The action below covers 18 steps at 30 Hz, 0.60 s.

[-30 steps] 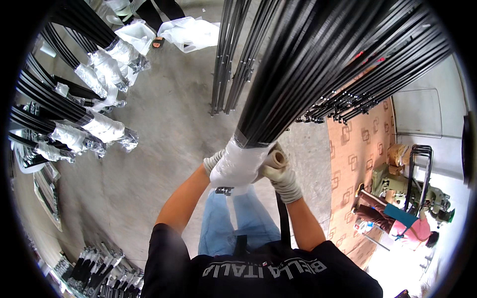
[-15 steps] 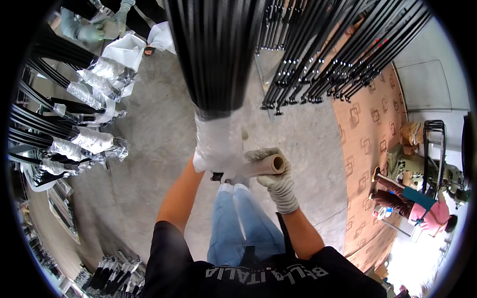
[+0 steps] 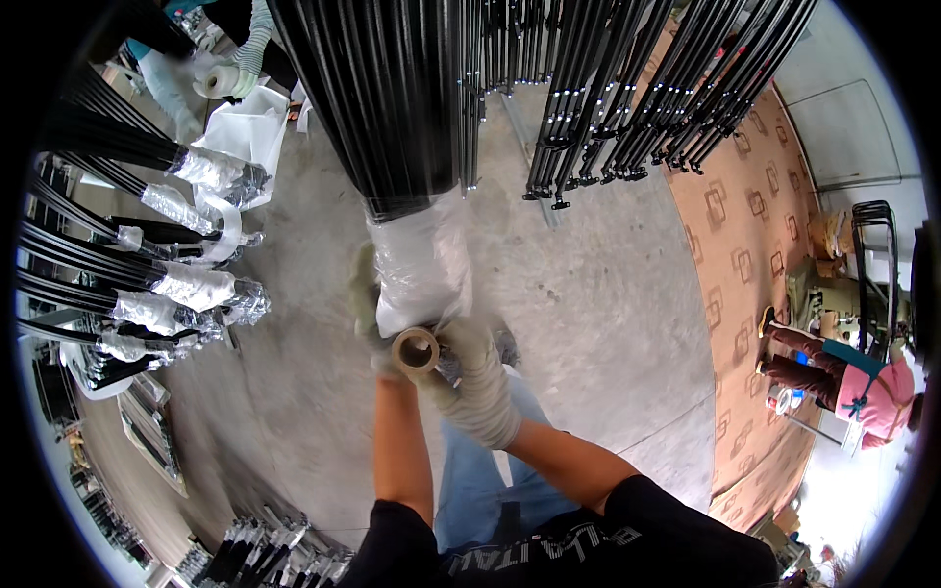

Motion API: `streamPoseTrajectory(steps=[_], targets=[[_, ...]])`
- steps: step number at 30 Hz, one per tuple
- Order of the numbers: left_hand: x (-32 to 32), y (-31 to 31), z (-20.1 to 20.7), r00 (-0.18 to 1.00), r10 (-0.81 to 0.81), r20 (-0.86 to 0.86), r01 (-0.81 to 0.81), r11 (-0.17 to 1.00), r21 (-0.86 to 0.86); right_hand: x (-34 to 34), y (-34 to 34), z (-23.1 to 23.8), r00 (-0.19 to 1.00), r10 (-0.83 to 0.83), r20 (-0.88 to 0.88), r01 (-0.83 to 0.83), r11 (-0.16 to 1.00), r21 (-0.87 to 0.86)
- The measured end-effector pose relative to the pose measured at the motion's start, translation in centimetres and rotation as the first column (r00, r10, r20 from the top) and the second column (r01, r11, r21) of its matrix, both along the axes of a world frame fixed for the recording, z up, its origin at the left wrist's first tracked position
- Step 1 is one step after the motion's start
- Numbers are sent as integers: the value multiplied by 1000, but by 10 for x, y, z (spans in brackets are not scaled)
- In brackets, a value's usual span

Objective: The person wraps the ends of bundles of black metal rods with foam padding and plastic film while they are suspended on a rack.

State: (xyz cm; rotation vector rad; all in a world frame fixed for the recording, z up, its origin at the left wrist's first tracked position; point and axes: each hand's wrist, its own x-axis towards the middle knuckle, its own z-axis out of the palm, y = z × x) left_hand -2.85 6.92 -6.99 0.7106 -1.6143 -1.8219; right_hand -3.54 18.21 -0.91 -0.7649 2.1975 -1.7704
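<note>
A thick bundle of long black tubes [image 3: 377,108] hangs down in front of me, its lower end wrapped in clear plastic film [image 3: 421,260]. My right hand [image 3: 478,387], in a pale striped glove, is closed around a film roll with a cardboard core [image 3: 416,351] just under the wrapped end. My left hand [image 3: 363,304], also gloved, lies along the left side of the wrap with its fingers seemingly stretched upward. It is slightly blurred, and the bundle covers part of it.
More black tubes [image 3: 588,108] hang at the upper right. Bundles with film-wrapped ends [image 3: 196,284] reach in from the left. A co-worker's gloved hand [image 3: 240,78] holds a roll at the upper left. Another person [image 3: 867,392] stands far right, beyond a patterned brown sheet [image 3: 730,284].
My right hand has carried the film roll left, from the bundle's right side to below its wrapped end. My left hand, hidden before, now shows at the bundle's left side.
</note>
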Motion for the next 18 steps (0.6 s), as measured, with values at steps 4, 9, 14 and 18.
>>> streamPoseTrajectory(steps=[4, 9, 14, 18], targets=[[39, 5, 36, 995, -105, -1, 104, 988, -117, -3, -9, -2, 987, 137, 84, -136, 991, -12], [44, -9, 22, 997, -13, 73, 37, 940, -339, -9, -7, -18, 914, 225, 336, -140, 956, -259], [31, -21, 25, 987, -157, 30, 159, 934, -319, -57, -31, -86, 977, -83, -196, 108, 987, 117], [23, -7, 25, 999, 26, 23, -18, 958, -287, -55, -59, -80, 725, 325, 607, 21, 871, -491]])
